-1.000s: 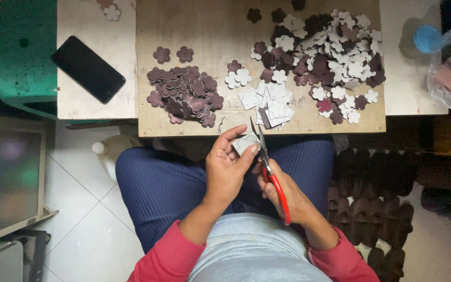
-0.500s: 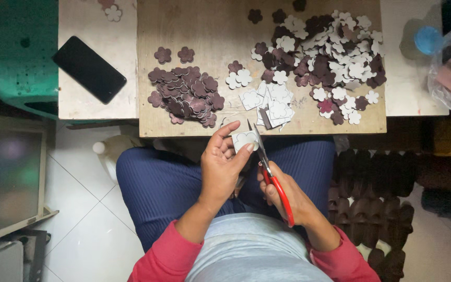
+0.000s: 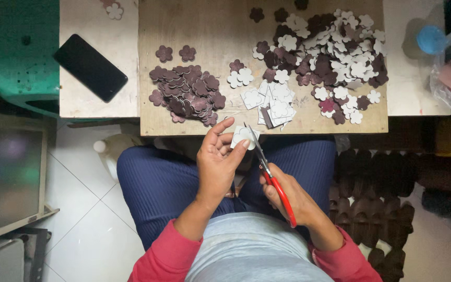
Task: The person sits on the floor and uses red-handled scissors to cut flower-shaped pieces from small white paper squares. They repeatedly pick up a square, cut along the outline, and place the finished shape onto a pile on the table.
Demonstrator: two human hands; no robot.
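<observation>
White flower blank [image 3: 244, 137] pinched between thumb and fingers of left hand [image 3: 217, 164], just under near edge of table [image 3: 204, 122]. Red-handled scissors [image 3: 270, 177] gripped in closed right hand [image 3: 288, 198], blades at blank's edge. Beyond left hand: heap of finished maroon flowers [image 3: 186, 94]. Beyond right hand: uncut square blanks [image 3: 272, 102], then large mixed pile of white and maroon flowers [image 3: 335, 57]. By the look of it well advanced, small stack left to trim.

Your wooden board [image 3: 194, 125] carries a dark flower pile [image 3: 186, 94], mixed cut flowers [image 3: 335, 57] and uncut squares [image 3: 275, 102]; a black phone [image 3: 90, 67] lies on the white table [image 3: 95, 107].
</observation>
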